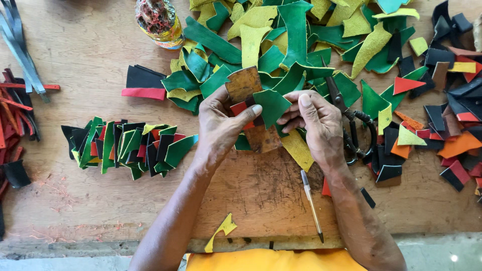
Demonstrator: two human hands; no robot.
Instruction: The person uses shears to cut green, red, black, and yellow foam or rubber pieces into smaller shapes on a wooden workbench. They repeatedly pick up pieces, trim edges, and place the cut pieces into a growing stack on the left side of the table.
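Observation:
My left hand (218,125) and my right hand (316,123) meet over the middle of a wooden table (90,200). Together they hold a green leather piece (271,105) against a brown template-like piece (243,83), with a red scrap (239,108) tucked under my left thumb. A second brown piece (263,139) lies just below the hands. Black scissors (351,128) lie right beside my right hand. A pen (312,203) rests near my right forearm.
A heap of green and yellow leather scraps (296,35) fills the far middle. Black, red and orange scraps (452,115) lie at the right. A row of overlapped cut pieces (125,145) sits at left, a decorated bottle (160,22) beyond it, strips (17,100) at far left.

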